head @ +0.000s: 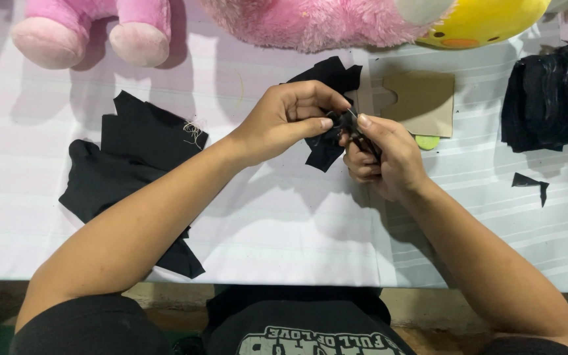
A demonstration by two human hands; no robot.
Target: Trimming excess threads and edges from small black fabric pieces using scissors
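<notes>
My left hand point(284, 118) pinches a small piece of black fabric point(323, 148) above the middle of the white striped table point(284, 223). My right hand point(379, 158) meets it from the right, its fingers closed on the same fabric and on a small dark tool, possibly scissors, mostly hidden in the fist. The fabric hangs below both thumbs. Another black scrap point(330, 72) lies just behind the hands.
A pile of black fabric pieces point(126, 158) lies at the left, a black stack point(550, 95) at the far right, a small black scrap point(530, 183) near it. A brown cardboard template point(422, 98) lies behind my right hand. Pink plush toys point(93, 29) and a yellow plush point(488, 23) line the far edge.
</notes>
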